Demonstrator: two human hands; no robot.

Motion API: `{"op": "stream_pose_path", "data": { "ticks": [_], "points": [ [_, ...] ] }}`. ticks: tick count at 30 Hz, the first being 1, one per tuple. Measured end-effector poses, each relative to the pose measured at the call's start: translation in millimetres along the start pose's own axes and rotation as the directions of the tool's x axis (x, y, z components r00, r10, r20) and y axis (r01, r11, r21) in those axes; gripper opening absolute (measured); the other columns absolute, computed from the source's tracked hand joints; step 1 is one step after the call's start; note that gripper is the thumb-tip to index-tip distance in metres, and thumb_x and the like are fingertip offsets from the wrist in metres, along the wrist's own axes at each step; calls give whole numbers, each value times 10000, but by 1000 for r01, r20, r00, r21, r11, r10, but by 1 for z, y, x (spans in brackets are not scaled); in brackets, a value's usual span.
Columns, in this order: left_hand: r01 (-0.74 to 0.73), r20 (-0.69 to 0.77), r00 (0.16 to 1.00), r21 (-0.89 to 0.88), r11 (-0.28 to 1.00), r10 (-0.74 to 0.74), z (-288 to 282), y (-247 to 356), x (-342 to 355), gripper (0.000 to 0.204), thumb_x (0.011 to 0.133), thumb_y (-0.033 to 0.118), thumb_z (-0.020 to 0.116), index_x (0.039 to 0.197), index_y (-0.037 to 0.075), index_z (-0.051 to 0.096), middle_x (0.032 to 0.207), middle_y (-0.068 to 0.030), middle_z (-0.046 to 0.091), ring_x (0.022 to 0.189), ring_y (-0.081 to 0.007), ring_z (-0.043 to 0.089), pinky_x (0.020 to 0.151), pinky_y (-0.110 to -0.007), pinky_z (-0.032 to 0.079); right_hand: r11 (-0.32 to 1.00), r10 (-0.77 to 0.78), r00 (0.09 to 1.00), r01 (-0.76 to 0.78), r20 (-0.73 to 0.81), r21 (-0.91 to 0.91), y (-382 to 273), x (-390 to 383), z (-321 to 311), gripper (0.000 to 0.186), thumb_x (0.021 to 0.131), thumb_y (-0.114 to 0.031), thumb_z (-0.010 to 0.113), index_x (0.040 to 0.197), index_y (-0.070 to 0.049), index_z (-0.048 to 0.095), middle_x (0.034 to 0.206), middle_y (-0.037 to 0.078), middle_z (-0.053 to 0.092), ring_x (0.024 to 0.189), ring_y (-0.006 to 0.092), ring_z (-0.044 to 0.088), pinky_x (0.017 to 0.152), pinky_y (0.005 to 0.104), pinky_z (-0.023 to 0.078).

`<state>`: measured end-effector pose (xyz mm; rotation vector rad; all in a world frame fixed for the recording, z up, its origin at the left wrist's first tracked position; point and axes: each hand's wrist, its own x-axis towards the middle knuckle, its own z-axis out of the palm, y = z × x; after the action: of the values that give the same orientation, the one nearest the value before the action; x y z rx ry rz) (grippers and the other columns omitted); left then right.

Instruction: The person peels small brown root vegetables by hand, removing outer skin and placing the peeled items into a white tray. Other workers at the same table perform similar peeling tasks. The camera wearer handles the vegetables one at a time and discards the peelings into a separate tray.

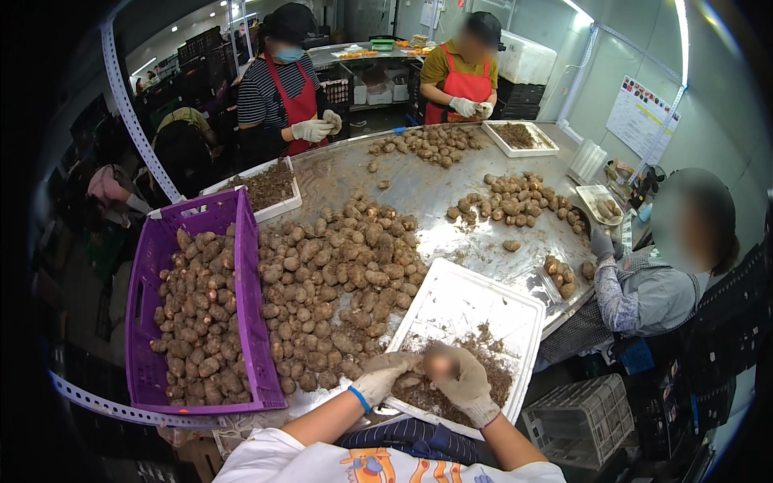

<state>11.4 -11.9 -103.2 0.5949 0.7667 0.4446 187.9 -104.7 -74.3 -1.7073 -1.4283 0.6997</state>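
Over the near end of a white foam tray (527,310), my two gloved hands work close together. My right hand (469,388) is closed round a small taro (441,364), brown with a paler patch and partly blurred. Beside it, my left hand (385,377), with a blue band at the wrist, has its fingers curled in; what they grip is hidden. Brown peelings and dirt (491,374) lie in the tray below. Left of the tray spreads a large heap of small brown taros (338,282) on the metal table (439,245).
A purple crate (250,322) full of taros stands at the left. Smaller taro piles (519,200) lie farther off, with trays of scraps (523,137) near the edges. Two people stand across the table and another at the right. A grey crate (580,419) sits low at right.
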Motion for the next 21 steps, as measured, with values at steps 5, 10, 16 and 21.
{"op": "stream_pose_path", "data": {
  "ticks": [5, 10, 16, 21],
  "points": [
    [-77, 178, 980, -57, 995, 86, -17, -7, 3, 364, 861, 56, 678, 1183, -92, 595, 1092, -151, 639, 866, -169, 639, 788, -259, 534, 998, -50, 999, 50, -2, 25, -7, 5, 2, 524, 803, -111, 692, 1307, -64, 558, 1125, 155, 639, 1034, 271, 627, 930, 352, 488],
    [-340, 66, 937, 390, 856, 342, 0, 12, -13, 432, 796, 134, 751, 1186, -16, 645, 892, -94, 678, 750, -145, 599, 716, -281, 506, 997, -73, 997, 72, 37, 13, -14, 9, 3, 456, 869, -84, 598, 1319, -31, 547, 1138, 173, 647, 1005, 274, 651, 891, 346, 512],
    [-709, 460, 496, 704, 38, 737, -4, 20, -15, 435, 701, 215, 837, 1086, 61, 703, 798, -99, 653, 683, -231, 598, 611, -323, 462, 688, 242, 947, -322, 212, 650, -9, 8, 11, 397, 982, -198, 460, 1302, 23, 537, 1111, 160, 657, 924, 228, 679, 706, 296, 581],
    [-681, 447, 478, 732, -2, 757, 6, 22, -22, 354, 746, 317, 791, 993, 84, 692, 771, -102, 639, 708, -289, 621, 642, -352, 487, 353, 240, 943, -308, 232, 884, -15, 8, 20, 588, 958, -347, 560, 1362, 61, 433, 1088, 164, 653, 848, 180, 682, 632, 275, 597]
  ]
}}
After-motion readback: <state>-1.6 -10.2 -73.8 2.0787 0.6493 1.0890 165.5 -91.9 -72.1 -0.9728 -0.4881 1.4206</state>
